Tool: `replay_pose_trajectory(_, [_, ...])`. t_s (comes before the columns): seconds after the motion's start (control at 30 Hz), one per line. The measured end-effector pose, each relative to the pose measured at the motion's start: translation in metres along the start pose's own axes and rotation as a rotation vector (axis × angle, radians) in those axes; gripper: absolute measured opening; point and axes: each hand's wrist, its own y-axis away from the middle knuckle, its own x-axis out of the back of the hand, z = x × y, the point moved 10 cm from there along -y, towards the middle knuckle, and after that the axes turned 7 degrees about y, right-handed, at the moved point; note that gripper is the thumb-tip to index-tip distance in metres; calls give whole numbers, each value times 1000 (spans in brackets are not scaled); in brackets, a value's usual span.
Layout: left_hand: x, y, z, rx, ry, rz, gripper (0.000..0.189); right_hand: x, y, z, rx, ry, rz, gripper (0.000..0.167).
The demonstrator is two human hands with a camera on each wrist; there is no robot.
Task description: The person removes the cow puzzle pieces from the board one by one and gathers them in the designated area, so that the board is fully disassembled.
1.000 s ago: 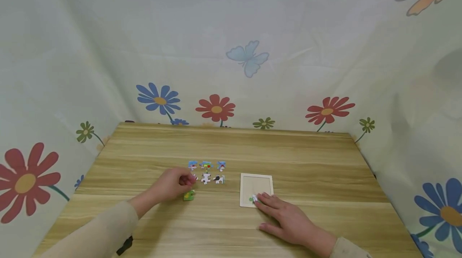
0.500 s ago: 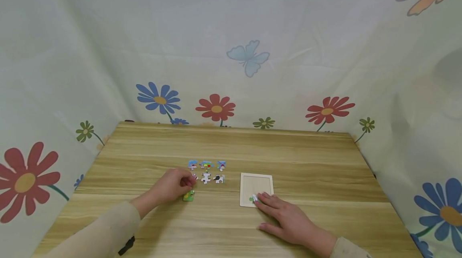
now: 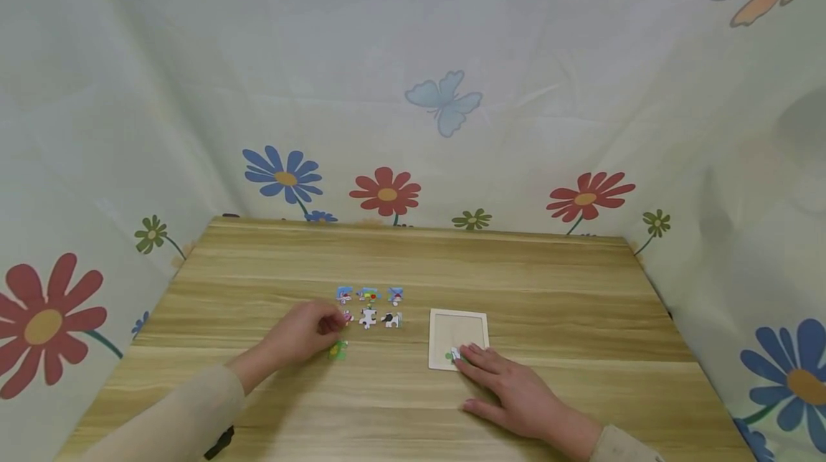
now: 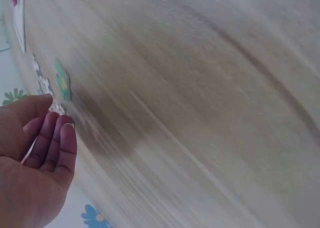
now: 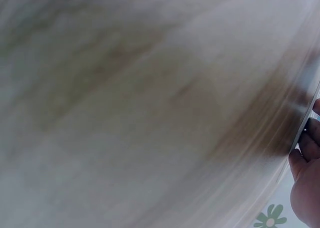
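Observation:
My left hand hovers at the left end of the jigsaw pieces, fingers loosely bent. A gap shows between thumb and fingertips in the left wrist view. The fingertips are beside a pink-and-white piece, partly covered; whether they touch it is unclear. Just below lies a green-and-yellow piece, also seen as a green piece in the left wrist view. My right hand lies flat with outstretched fingers on the lower right corner of a pale square puzzle tray. Its fingertips rest by a green-and-white piece inside, partly hidden.
Beyond the left hand lie three blue-topped pieces in a row, including a middle piece. A white piece and a black-and-white piece lie nearer. The wooden table meets a flowered curtain at back and sides.
The left hand has shifted very slightly left, uncovering a little more of the pink-and-white piece. The right hand and tray have stayed in place.

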Motion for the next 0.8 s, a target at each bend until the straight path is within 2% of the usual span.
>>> replay_pose_trajectory(0.13, [3, 8, 0, -20, -19, 2, 20, 0, 0, 0, 3, 2, 6, 64])
replay_pose_trajectory(0.33, [1, 17, -2, -2, 12, -24, 29, 0, 0, 0, 0, -8, 10, 64])
replay_pose_trajectory(0.63, [-4, 16, -3, -19, -50, -41, 31, 1, -1, -1, 10, -1, 4, 65])
replay_pose_trajectory(0.8, [-5, 16, -2, -25, -53, -41, 31, -1, 0, 0, -4, -6, -14, 64])
